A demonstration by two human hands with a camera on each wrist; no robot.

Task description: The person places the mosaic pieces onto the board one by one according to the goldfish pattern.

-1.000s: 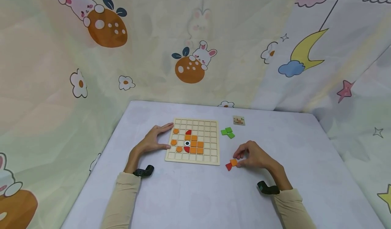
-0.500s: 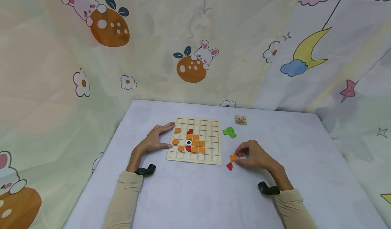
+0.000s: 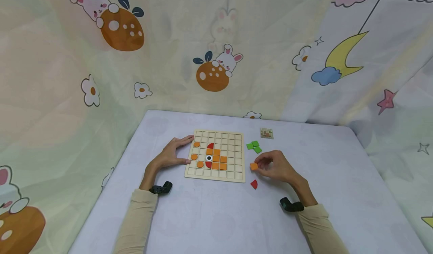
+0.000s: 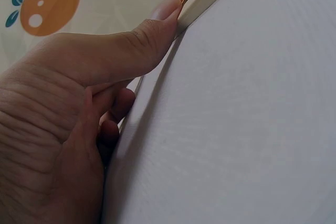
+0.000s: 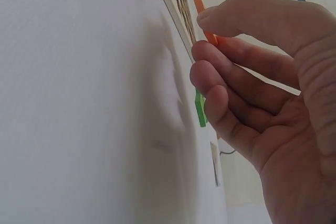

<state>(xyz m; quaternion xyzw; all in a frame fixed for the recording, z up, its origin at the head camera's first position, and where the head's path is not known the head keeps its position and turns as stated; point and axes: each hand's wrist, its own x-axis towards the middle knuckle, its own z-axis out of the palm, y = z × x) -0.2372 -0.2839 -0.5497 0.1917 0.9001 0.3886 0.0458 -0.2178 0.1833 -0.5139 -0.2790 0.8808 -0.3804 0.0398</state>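
My right hand [image 3: 278,166] pinches an orange square tile [image 3: 253,166] between thumb and fingertips, lifted off the table just right of the wooden grid board [image 3: 233,175]. The same orange tile [image 5: 206,18] shows edge-on in the right wrist view. Below that hand lies a red quarter-round tile [image 3: 254,184]. My left hand [image 3: 169,155] touches the board's left edge, thumb and fingers spread apart along it. On the board sit several orange squares [image 3: 216,159], orange round tiles [image 3: 194,157], two red pieces [image 3: 210,146] and a black-and-white eye disc [image 3: 209,158].
Several green square tiles [image 3: 254,146] lie to the right of the board. A small pattern card [image 3: 266,133] is farther back. The white-covered table [image 3: 209,216] ends at a printed curtain [image 3: 169,39]. Black wrist cameras [image 3: 291,205] sit on both wrists.
My right hand has taken up the orange square from beside the red tile and moved it up and slightly left, toward the board. My left hand stays at the board's edge.
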